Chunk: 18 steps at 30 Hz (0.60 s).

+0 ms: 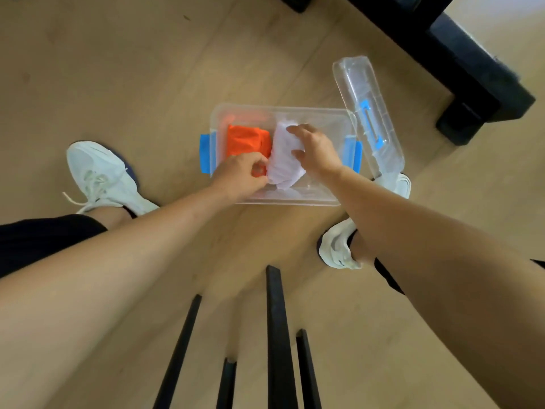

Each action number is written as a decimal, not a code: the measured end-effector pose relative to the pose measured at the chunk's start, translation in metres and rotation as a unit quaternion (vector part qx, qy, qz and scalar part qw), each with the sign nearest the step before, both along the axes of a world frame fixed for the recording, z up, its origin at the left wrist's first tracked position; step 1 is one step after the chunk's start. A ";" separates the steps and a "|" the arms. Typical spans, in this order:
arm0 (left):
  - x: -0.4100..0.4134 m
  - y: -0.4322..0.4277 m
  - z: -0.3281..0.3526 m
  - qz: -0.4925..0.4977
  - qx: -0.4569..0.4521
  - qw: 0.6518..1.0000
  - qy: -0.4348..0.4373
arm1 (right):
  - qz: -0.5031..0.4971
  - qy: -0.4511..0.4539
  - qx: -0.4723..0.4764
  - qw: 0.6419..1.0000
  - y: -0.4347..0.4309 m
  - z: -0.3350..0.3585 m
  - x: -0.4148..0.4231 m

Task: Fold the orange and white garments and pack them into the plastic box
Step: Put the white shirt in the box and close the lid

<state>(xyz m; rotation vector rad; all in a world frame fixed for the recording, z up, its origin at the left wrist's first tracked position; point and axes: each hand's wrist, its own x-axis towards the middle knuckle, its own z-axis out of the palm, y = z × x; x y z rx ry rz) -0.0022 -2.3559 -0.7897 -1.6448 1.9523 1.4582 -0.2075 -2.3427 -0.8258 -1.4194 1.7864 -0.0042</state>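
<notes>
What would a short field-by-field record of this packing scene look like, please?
box: plastic box on the wooden floor, open
lid: off, beside the box's right end
orange garment: folded, inside the box, left part
white garment: inside, touching the orange one's right side
right hand: grips the white garment
left hand: fingers curled where the garments meet; hold unclear
</notes>
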 end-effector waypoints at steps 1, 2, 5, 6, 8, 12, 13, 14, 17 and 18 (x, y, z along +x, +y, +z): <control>0.004 0.000 0.003 -0.010 -0.036 0.999 0.003 | 0.023 0.018 -0.007 1.000 0.003 -0.001 0.001; 0.008 0.001 0.004 -0.026 -0.069 0.997 0.002 | 0.045 0.048 -0.022 0.998 0.008 -0.001 0.001; 0.013 0.007 0.005 -0.102 -0.098 0.990 -0.016 | 0.090 0.161 -0.112 0.976 0.028 0.004 0.007; 0.011 0.010 0.005 -0.124 -0.080 0.989 -0.033 | 0.105 0.175 -0.136 0.969 0.033 0.005 0.010; 0.007 0.015 0.003 -0.161 -0.043 0.983 -0.073 | 0.136 0.173 -0.123 0.968 0.039 0.003 0.014; 0.002 0.019 0.000 -0.186 -0.026 0.976 -0.107 | 0.131 0.104 0.049 0.985 0.038 -0.007 0.010; 0.002 0.020 -0.001 -0.189 -0.028 0.975 -0.110 | 0.147 0.097 0.074 0.982 0.034 -0.007 0.007; 0.003 0.020 0.000 -0.192 -0.030 0.975 -0.111 | 0.168 0.095 0.095 0.977 0.029 -0.007 0.002; 0.001 0.022 -0.002 -0.201 -0.045 0.972 -0.115 | 0.208 0.087 0.132 0.965 0.014 0.004 -0.008; 0.001 0.022 -0.002 -0.201 -0.051 0.971 -0.115 | 0.213 0.082 0.113 0.967 0.011 0.010 -0.009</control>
